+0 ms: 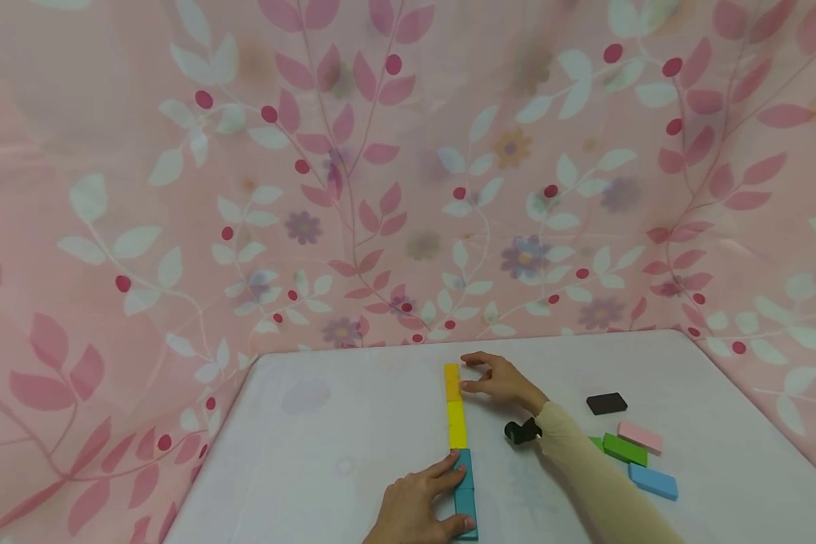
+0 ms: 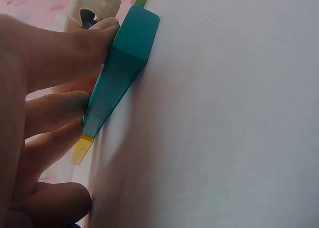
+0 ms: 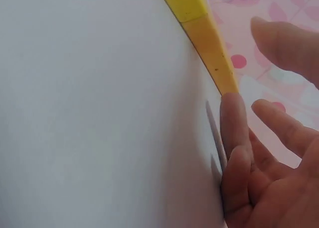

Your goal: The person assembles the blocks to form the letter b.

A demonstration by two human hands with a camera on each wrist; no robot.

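A straight row of flat blocks runs away across the white table. Two teal blocks (image 1: 465, 499) form its near part, followed by a yellow block (image 1: 457, 425) and an orange block (image 1: 452, 383) at the far end. My left hand (image 1: 415, 502) rests its thumb and fingertips on the teal blocks, also seen in the left wrist view on the teal block (image 2: 124, 49). Beside the orange block, my right hand (image 1: 503, 381) is spread and holds nothing. In the right wrist view one of its fingers (image 3: 233, 121) meets the end of the orange block (image 3: 214, 51), apparently touching it.
At the right of the white table (image 1: 313, 438) lie a black block (image 1: 607, 403), a pink block (image 1: 640, 437), green blocks (image 1: 625, 449) and a light blue block (image 1: 653, 482). A black device (image 1: 520, 432) sits at the right wrist. Floral cloth (image 1: 381, 189) hangs behind.
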